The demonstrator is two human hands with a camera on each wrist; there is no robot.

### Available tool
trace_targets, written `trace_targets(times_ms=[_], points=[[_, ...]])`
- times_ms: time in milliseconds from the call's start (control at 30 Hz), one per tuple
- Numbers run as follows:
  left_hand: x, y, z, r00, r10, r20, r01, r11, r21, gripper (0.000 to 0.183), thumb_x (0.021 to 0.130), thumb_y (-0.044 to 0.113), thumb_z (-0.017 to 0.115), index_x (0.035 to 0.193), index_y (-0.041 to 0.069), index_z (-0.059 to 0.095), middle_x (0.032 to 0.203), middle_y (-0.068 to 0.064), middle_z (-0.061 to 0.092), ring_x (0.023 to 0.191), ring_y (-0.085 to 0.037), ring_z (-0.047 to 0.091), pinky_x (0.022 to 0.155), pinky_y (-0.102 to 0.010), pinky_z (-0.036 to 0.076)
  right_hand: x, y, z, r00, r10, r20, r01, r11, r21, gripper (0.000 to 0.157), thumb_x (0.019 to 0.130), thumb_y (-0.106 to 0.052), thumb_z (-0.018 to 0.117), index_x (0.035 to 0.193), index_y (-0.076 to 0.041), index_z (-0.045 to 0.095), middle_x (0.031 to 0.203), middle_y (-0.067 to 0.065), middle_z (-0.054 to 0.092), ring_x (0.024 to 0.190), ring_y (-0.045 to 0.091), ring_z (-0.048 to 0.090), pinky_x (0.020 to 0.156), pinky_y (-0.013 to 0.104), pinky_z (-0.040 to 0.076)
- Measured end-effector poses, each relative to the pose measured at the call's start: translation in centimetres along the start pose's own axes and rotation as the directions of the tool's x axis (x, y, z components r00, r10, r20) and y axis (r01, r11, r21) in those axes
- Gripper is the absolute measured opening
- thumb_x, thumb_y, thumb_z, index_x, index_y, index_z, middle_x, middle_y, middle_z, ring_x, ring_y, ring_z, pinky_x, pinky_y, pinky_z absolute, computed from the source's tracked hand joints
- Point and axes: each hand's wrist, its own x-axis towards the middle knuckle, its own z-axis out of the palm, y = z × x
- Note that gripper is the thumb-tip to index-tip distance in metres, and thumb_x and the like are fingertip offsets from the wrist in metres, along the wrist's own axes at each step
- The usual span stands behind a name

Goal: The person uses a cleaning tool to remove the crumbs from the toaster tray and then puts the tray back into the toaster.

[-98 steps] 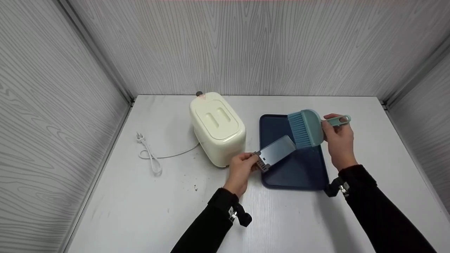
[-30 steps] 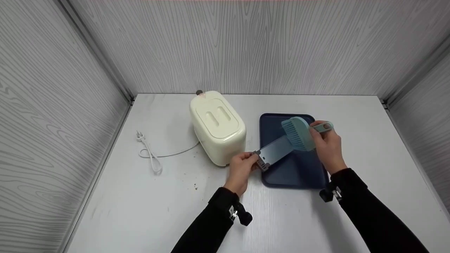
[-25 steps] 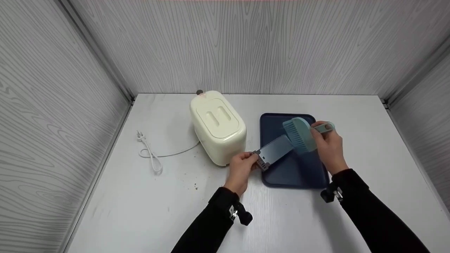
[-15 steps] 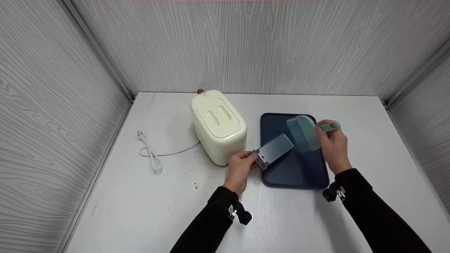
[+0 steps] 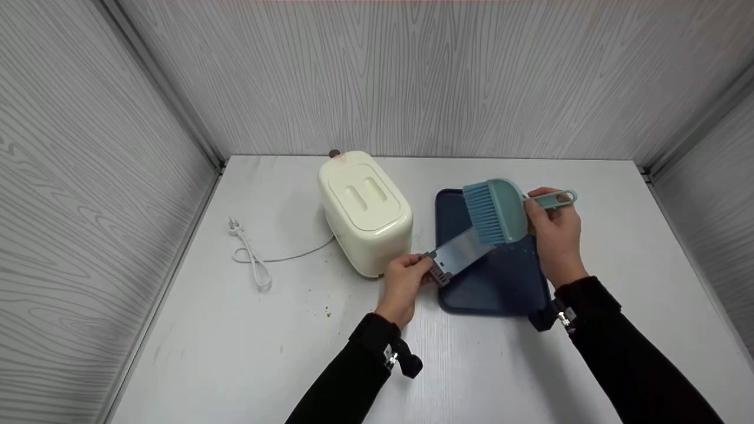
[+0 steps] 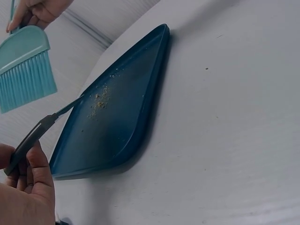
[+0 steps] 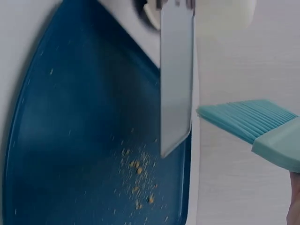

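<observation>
My left hand (image 5: 402, 288) pinches the slotted grey end of a flat metal crumb tray (image 5: 460, 253), which slants over the dark blue tray (image 5: 495, 294). In my right hand (image 5: 559, 238) is the handle of a light teal brush (image 5: 509, 212). Its bristles cover the far end of the crumb tray in the head view. Both wrist views show the bristles apart from the metal, on the side away from the blue tray's middle. Yellowish crumbs (image 7: 136, 178) lie scattered in the blue tray, below the crumb tray's far end.
A cream toaster (image 5: 366, 218) with a lid on top stands just left of the blue tray. Its looped white cord and plug (image 5: 253, 259) lie farther left. A few crumbs (image 5: 328, 312) sit on the white table in front of the toaster. Grey panels wall the back and sides.
Brush and right hand have shifted slightly left and up since half a second ago, bringing the bristles across the crumb tray's end in the head view. The left hand has stayed in place.
</observation>
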Motion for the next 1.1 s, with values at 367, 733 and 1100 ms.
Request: trace_targets(times_ms=[367, 733, 1100], points=[[-0.2, 0.0, 0.2, 1.0, -0.01, -0.008, 0.01, 1.0, 0.029, 0.015, 0.094, 0.003, 0.069, 0.104, -0.008, 0.071, 0.095, -0.011, 0.067, 0.08, -0.017, 0.063, 0.073, -0.027, 0.057, -1.0, -1.0, 3.9, 0.978, 0.001, 0.206, -0.042, 0.98, 0.196, 0.037, 0.105, -0.028, 0.061, 0.128, -0.003, 0.048, 0.103, 0.01, 0.062, 0.087, 0.017, 0.062, 0.075, 0.029, 0.056], [-0.7, 0.0, 0.4, 1.0, -0.017, 0.016, 0.017, 1.0, 0.026, 0.017, 0.092, 0.006, 0.07, 0.103, -0.007, 0.072, 0.096, -0.009, 0.067, 0.079, -0.015, 0.062, 0.074, -0.028, 0.055, -0.8, -0.5, 5.1, 0.971, 0.044, 0.236, -0.083, 0.983, 0.161, 0.035, 0.105, -0.027, 0.061, 0.128, -0.003, 0.05, 0.101, 0.01, 0.062, 0.084, 0.017, 0.058, 0.074, 0.029, 0.057], [-0.8, -0.1, 0.2, 0.999, -0.018, 0.031, 0.018, 1.0, 0.004, 0.017, 0.092, 0.005, 0.069, 0.104, -0.008, 0.071, 0.095, -0.009, 0.065, 0.076, -0.016, 0.061, 0.073, -0.029, 0.056, -0.4, 0.1, 4.9, 0.965, 0.05, 0.257, -0.071, 0.995, 0.073, 0.039, 0.106, -0.034, 0.058, 0.131, -0.006, 0.048, 0.12, 0.017, 0.061, 0.107, 0.024, 0.066, 0.086, 0.032, 0.059]])
